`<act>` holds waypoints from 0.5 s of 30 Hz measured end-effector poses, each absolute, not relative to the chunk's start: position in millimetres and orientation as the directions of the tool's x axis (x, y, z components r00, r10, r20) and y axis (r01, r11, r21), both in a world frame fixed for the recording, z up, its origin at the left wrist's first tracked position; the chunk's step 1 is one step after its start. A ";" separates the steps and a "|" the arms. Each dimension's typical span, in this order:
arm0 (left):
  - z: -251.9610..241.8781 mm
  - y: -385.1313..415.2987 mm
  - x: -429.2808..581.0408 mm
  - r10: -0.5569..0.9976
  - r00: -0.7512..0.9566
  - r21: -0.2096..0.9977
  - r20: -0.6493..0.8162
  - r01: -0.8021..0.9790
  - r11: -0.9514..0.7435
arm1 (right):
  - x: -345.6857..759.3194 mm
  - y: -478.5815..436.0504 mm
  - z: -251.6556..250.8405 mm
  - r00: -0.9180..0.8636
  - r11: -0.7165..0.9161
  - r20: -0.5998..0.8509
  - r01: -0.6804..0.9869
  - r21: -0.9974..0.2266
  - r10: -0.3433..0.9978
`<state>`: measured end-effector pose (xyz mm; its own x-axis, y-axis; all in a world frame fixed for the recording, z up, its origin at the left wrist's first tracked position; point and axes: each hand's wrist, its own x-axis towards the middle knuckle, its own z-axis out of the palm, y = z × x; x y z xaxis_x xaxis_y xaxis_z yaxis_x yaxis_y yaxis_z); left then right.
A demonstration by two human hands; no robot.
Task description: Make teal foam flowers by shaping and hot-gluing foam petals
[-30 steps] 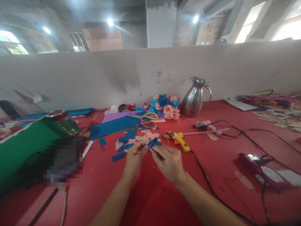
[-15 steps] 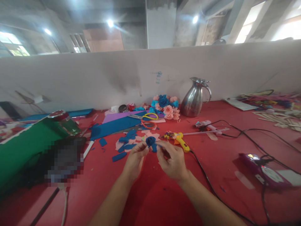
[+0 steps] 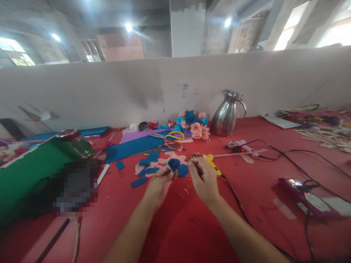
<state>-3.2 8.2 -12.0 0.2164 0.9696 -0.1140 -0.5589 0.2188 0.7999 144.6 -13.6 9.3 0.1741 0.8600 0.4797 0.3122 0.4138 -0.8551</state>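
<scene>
My left hand (image 3: pixel 160 184) pinches a dark blue paper rose (image 3: pixel 173 164) at its base, above the red table. A wide blue petal (image 3: pixel 182 170) sticks out from the rose's right side. My right hand (image 3: pixel 204 179) is apart from the rose, its thumb and fingertips drawn together; whether something small is between them cannot be made out. Just behind it lies a yellow glue gun (image 3: pixel 210 162), partly hidden by the fingers. Blue paper pieces (image 3: pixel 152 157) and pink scraps (image 3: pixel 178 156) are scattered beyond the left hand.
Scissors (image 3: pixel 174 136) lie on blue and purple sheets. Finished paper roses (image 3: pixel 196 128) stand beside a steel jug (image 3: pixel 226 113). A second glue gun (image 3: pixel 241 147), black cables (image 3: pixel 237 197) and a purple device (image 3: pixel 307 201) are at right; a jar (image 3: pixel 78 144) is at left.
My right hand has let go of the blue petal and moved right, in front of the yellow glue gun. The petal now shows spread out, and the rose has shifted slightly left.
</scene>
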 end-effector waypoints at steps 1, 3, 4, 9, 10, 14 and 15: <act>-13.3 8.9 -4.1 0.969 0.213 0.789 -0.123 -0.571 0.226 | 145.5 -12.7 8.8 0.195 0.408 0.476 0.306 -0.860 0.857; -14.1 10.0 -6.2 0.971 0.202 0.787 -0.129 -0.576 0.224 | 147.7 -10.2 7.6 0.238 0.396 0.471 0.303 -0.867 0.849; -13.4 10.6 -7.3 0.973 0.192 0.787 -0.126 -0.577 0.216 | 149.0 -8.6 7.0 0.252 0.387 0.468 0.312 -0.868 0.847; -4.6 15.6 -15.9 0.988 0.098 0.773 -0.121 -0.616 0.156 | 153.7 -1.3 3.7 0.134 0.226 0.370 0.588 -0.776 0.919; -3.1 17.1 -18.1 0.990 0.070 0.769 -0.120 -0.625 0.137 | 153.1 -1.1 2.8 0.079 0.182 0.318 0.680 -0.710 0.945; 1.0 22.6 -26.1 0.987 -0.056 0.743 -0.149 -0.665 0.075 | 145.0 -3.1 -2.6 -0.056 0.105 0.139 0.920 -0.379 0.989; 1.6 23.5 -27.4 0.986 -0.078 0.746 -0.150 -0.663 0.061 | 142.6 -3.4 -4.7 -0.074 0.110 0.124 0.942 -0.316 0.990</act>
